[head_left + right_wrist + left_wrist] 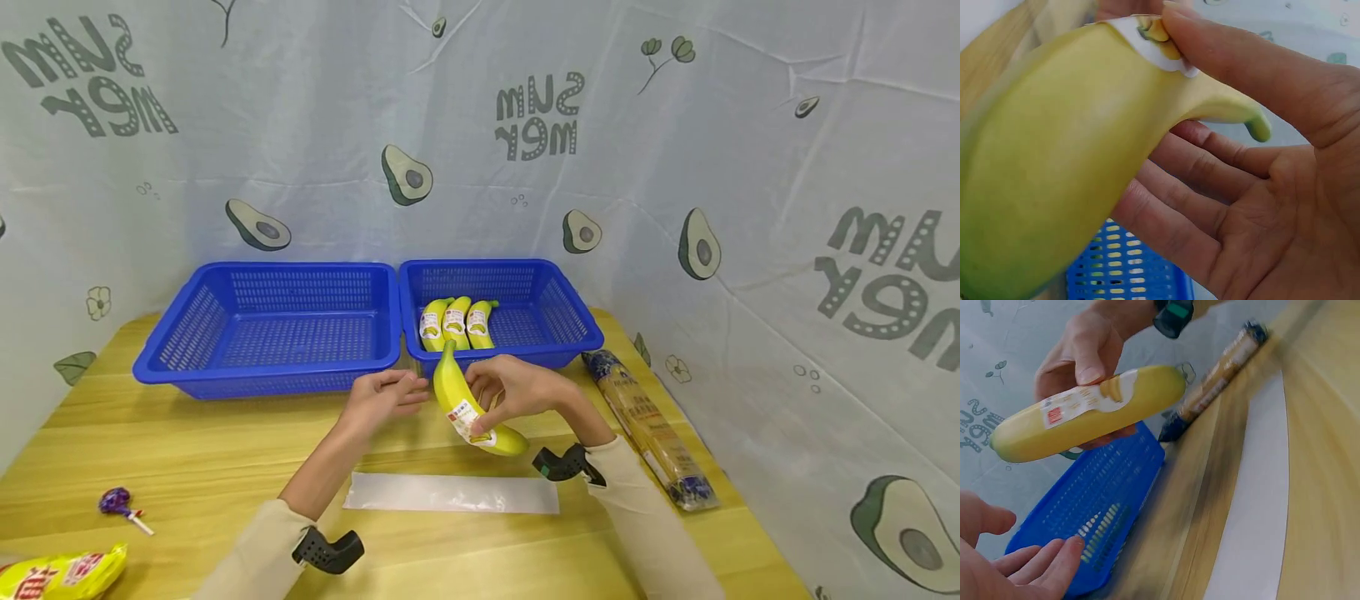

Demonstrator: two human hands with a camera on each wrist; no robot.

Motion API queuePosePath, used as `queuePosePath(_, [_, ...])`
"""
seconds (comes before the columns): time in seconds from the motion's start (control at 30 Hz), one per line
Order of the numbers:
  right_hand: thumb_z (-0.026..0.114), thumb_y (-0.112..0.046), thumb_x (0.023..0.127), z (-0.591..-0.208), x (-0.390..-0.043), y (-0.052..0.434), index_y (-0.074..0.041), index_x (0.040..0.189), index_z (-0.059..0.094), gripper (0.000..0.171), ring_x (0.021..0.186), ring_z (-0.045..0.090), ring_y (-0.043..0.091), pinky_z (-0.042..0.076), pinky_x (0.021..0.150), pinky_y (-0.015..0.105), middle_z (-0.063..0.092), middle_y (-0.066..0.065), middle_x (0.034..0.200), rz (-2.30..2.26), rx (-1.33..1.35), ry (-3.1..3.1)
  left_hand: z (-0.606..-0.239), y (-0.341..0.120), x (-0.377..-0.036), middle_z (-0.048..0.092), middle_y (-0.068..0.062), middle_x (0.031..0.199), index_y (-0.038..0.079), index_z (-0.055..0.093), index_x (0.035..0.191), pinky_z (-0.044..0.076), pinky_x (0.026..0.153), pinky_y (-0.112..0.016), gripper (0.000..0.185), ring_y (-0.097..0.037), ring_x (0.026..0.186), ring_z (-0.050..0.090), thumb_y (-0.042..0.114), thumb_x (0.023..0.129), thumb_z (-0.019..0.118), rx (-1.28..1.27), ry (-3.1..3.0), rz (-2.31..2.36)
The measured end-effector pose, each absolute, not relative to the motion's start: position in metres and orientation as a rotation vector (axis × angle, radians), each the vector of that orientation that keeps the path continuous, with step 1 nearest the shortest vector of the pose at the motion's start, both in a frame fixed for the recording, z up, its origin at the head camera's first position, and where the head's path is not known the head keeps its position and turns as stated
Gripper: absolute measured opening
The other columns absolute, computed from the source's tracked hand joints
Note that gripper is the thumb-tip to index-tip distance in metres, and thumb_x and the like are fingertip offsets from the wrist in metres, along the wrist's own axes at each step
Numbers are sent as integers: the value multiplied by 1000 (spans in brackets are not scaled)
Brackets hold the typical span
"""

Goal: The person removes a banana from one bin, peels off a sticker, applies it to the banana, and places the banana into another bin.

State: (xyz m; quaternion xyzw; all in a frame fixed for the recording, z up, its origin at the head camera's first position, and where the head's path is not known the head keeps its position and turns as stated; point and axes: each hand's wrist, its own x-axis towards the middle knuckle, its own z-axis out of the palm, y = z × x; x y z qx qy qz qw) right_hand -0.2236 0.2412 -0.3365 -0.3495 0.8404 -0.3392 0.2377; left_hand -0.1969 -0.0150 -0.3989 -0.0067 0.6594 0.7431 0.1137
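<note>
The right hand (pixel 517 392) grasps a banana (pixel 471 408) between thumb and fingers, holding it in the air above the desk (pixel 225 450), just in front of the right basket (pixel 577 321). The thumb presses on the banana's white label (pixel 467 421); the stem points toward the baskets. The left hand (pixel 382 400) is just beside the banana on its left, fingers relaxed and empty; whether it touches the fruit cannot be told.

Three labelled bananas (pixel 456 323) lie side by side in the right basket, at its left end. The left basket (pixel 270 329) touches it along the desk's far edge. A clear plastic sheet (pixel 452 493) lies flat on the desk below the hands. A long wrapped packet (pixel 651 429) lies along the right edge. A lollipop (pixel 117 503) and a yellow bag (pixel 60 573) sit near the near left corner.
</note>
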Motion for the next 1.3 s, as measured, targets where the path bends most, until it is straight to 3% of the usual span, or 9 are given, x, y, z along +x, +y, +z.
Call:
queuePosePath(0.43, [86,-7,93,-314,-253,254,5,124,62,41,97,74,24,64,85,33,75,10,105,-1090,-831,2314,-413,11,-211,68,-31,135,-15,51,146,61,101,-35,43,-26,111,77,1,108,62,-311,1410,2633])
queuePosePath(0.6, [83,-6,95,-305,-266,255,8,128,61,42,98,77,25,67,77,40,76,13,107,-1092,-776,2328,-412,16,-214,79,-17,109,-9,64,127,60,103,-38,22,-22,100,80,2,108,62,-390,1283,2742])
queuePosePath(0.7, [81,-9,97,-300,-275,257,8,129,61,42,97,77,25,68,78,45,77,14,107,-1091,-720,2348,-411,20,-216,78,-11,93,-4,67,111,62,99,-37,8,-21,91,81,1,107,63,-434,1198,2807])
queuePosePath(0.83, [81,-12,98,-294,-290,260,8,131,63,43,95,77,26,68,82,46,76,14,108,-1115,-630,2384,-410,24,-219,75,-7,85,-2,68,104,64,95,-34,5,-19,84,79,-2,106,63,-489,1082,2842])
queuePosePath(0.97, [81,-17,99,-292,-308,263,7,136,62,48,99,77,27,67,85,45,75,15,112,-1144,-544,2408,-410,27,-222,72,-7,86,-1,67,105,64,95,-34,3,-19,84,77,-2,106,64,-532,1017,2847])
queuePosePath(1.13, [80,-21,101,-291,-325,268,8,146,57,58,111,74,31,65,91,44,71,22,131,-1174,-468,2430,-404,28,-225,67,-10,100,0,62,109,61,101,-36,7,-21,89,73,-5,104,65,-570,916,2842])
queuePosePath(1.3, [77,-21,103,-292,-337,269,8,154,50,65,124,69,37,64,95,44,63,26,146,-1214,-395,2432,-403,28,-227,62,-13,103,1,60,101,61,103,-38,10,-21,87,69,-9,104,62,-582,867,2854])
